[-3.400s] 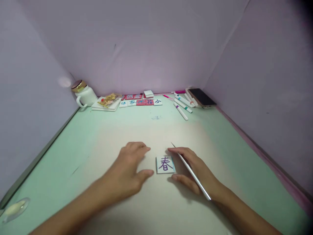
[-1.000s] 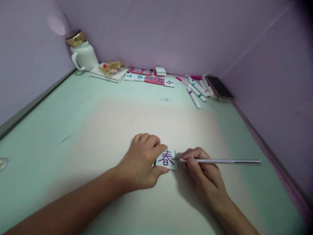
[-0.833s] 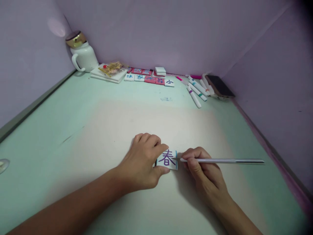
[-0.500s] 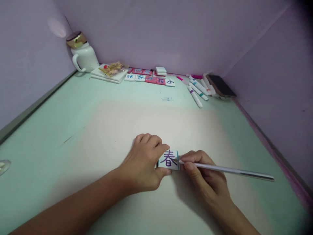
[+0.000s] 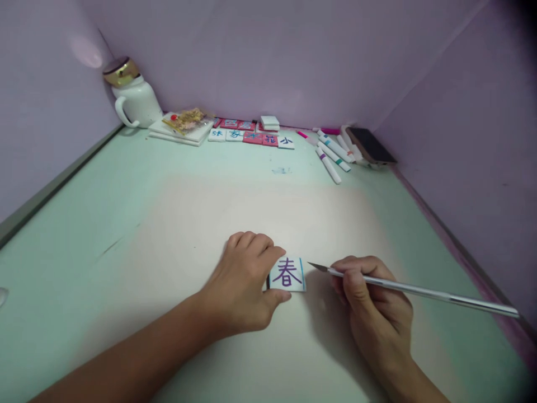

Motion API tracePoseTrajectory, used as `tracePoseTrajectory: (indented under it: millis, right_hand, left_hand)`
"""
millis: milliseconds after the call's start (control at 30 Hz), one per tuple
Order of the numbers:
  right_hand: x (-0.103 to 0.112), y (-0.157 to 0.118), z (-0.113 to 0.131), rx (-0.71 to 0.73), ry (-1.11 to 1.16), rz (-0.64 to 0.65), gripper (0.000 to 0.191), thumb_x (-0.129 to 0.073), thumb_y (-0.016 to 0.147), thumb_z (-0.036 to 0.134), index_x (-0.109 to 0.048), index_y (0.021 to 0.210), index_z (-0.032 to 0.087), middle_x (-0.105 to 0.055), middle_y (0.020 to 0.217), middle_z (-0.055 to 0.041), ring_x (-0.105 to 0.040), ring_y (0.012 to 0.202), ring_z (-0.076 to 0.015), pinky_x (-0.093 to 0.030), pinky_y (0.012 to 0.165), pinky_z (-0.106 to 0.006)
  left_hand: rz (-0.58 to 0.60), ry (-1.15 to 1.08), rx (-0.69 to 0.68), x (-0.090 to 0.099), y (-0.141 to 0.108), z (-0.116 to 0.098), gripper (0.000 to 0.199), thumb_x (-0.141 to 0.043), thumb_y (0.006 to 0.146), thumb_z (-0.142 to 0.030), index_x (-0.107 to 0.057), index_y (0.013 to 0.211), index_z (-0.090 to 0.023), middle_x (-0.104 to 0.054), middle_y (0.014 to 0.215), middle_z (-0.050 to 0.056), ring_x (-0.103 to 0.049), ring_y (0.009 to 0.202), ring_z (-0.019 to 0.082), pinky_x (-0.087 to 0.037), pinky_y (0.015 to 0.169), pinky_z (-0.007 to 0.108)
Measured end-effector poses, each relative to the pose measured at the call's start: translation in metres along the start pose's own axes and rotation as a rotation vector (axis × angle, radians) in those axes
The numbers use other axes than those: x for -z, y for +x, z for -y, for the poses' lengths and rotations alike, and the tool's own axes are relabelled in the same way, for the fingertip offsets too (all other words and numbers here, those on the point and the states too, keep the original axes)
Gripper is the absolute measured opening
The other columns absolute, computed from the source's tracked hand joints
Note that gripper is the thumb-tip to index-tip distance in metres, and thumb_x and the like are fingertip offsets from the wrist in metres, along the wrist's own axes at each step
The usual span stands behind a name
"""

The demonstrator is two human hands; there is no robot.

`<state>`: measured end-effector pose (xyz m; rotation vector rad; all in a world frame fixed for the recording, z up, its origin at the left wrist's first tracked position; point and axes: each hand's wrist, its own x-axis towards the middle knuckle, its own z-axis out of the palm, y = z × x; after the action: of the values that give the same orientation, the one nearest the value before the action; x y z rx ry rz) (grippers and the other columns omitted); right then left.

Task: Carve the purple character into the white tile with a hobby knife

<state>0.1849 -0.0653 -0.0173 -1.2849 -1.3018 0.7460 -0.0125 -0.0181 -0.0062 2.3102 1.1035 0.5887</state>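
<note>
A small white square tile (image 5: 287, 273) with a purple Chinese character and a blue line along its right edge lies on the table. My left hand (image 5: 247, 282) grips it from the left, thumb at the near edge and index finger at the far edge. In my right hand (image 5: 373, 302) is a silver craft knife (image 5: 413, 288), pinched near the blade like a pen. The blade points left and stays a short way off the tile's right edge. My right hand's lower fingers are curled and partly hidden.
At the back stand a white mug (image 5: 140, 101) with a gold lid, white boards (image 5: 180, 134) under a clear packet (image 5: 187, 120), rows of lettered tiles (image 5: 253, 137), a stack of blank tiles (image 5: 269, 122), several markers (image 5: 329, 165) and a phone (image 5: 371, 144). Purple walls enclose the green table (image 5: 104, 196).
My right hand has drawn back to the right with the craft knife, so its blade has left the tile. My left hand keeps its hold. The whole view has shifted slightly.
</note>
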Motion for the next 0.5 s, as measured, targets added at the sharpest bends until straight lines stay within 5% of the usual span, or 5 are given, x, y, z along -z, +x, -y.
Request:
tracePoseTrajectory:
  millis: [500]
  right_hand:
    - [-0.0055, 0.0037, 0.0001, -0.059, 0.051, -0.038, 0.021, -0.054, 0.093, 0.038, -0.06, 0.081, 0.022, -0.05, 0.064, 0.0032, -0.043, 0.055, -0.0112, -0.033, 0.049, -0.023]
  left_hand:
    - [0.01, 0.065, 0.0, 0.0021, 0.0014, 0.0024, 0.036, -0.068, 0.074, -0.025, -0.061, 0.108, -0.016, -0.056, 0.103, 0.008, -0.048, 0.098, 0.027, -0.034, 0.091, 0.047]
